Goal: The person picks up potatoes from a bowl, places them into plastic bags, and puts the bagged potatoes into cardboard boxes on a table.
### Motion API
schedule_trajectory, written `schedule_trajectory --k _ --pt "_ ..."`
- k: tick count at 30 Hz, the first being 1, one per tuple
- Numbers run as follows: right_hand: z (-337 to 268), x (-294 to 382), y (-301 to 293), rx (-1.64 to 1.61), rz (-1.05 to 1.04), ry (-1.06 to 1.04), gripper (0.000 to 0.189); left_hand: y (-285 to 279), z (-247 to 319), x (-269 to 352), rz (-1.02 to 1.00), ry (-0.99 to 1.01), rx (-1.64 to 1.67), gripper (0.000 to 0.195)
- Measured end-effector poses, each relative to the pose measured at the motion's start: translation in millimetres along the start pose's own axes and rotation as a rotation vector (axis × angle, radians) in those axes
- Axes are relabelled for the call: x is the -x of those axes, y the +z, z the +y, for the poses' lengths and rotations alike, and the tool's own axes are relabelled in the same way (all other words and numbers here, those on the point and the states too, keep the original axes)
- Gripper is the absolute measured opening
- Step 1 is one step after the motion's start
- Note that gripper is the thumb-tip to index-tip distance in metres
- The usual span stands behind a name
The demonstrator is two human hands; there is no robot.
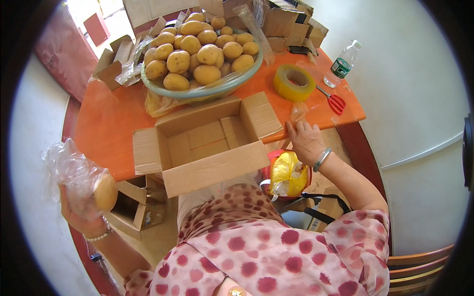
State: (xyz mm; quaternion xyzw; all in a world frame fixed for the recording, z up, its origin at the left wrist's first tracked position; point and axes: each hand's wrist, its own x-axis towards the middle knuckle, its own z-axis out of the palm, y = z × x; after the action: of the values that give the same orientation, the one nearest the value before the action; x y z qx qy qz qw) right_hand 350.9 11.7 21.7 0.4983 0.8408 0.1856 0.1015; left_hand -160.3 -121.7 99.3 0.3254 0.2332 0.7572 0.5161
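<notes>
At the left, my left hand (79,218) holds a potato (106,193) together with a crumpled clear plastic bag (77,162), off the table's left end. My right hand (305,138) rests at the front edge of the orange table (107,122), its fingertips beside a small piece of clear plastic (298,111). Between my hands an open cardboard box (214,164) with its flaps spread sits at the table's front edge; its visible floor is bare cardboard. Behind it stands a wide pale-green basin (222,88) heaped with potatoes (190,44).
Right of the basin lie a roll of yellowish packing tape (283,88) and red-handled scissors (336,104), near a plastic water bottle (340,66). Cardboard boxes (279,22) crowd the back. Below are another open box (131,209) and a bag with yellow plastic (287,174).
</notes>
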Motion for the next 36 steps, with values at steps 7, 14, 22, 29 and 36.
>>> schedule_trajectory --k 7,14,22,29,36 --pt "53.2 -35.7 -9.5 -0.642 -0.151 0.187 0.023 6.0 -8.7 -1.9 0.256 0.069 -0.1 0.04" --pt "25.6 -52.2 -89.4 -1.205 0.103 0.088 0.019 22.7 -25.8 -6.8 -0.026 0.074 0.209 0.022" --pt "-125.2 -105.1 -192.9 -1.549 0.313 -0.659 0.036 70.2 -41.9 -17.8 -0.287 -0.11 0.315 0.027" --pt "-139.3 -120.1 -204.0 -1.469 0.53 -0.492 0.012 98.2 -73.5 -37.1 0.032 0.193 -0.074 0.034" --pt "-131.6 -135.9 -215.1 -1.671 0.291 -0.619 0.012 106.2 -74.6 -48.5 -0.203 0.485 -1.102 0.051"
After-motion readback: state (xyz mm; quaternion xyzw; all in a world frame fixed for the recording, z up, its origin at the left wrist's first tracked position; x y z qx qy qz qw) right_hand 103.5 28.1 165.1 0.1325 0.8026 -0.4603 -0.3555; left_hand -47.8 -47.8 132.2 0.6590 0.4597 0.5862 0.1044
